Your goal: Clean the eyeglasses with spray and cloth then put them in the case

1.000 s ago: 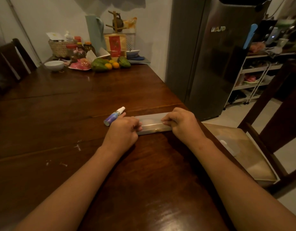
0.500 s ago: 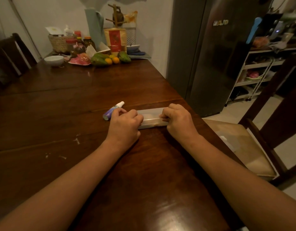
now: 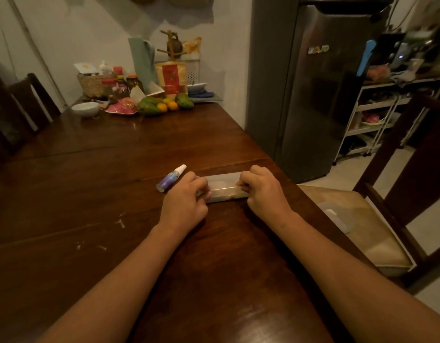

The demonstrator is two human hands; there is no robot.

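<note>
A long translucent grey eyeglasses case (image 3: 224, 188) lies closed on the dark wooden table (image 3: 115, 184), near its right edge. My left hand (image 3: 186, 199) grips the case's left end with curled fingers. My right hand (image 3: 261, 188) grips its right end the same way. A small purple spray bottle (image 3: 170, 178) with a white cap lies on its side just left of my left hand, apart from it. What is inside the case I cannot make out. No cloth or glasses show outside it.
At the table's far end sit a white bowl (image 3: 85, 108), a basket, jars, a pink plate and fruit (image 3: 162, 105). A steel fridge (image 3: 313, 90) stands at the right, a cushioned chair (image 3: 357, 224) beside the table edge, another chair (image 3: 33, 100) far left.
Both hands stay on the case ends; the fingers have curled tighter round it. The case and spray bottle have not shifted on the table; only the camera view moved slightly.
</note>
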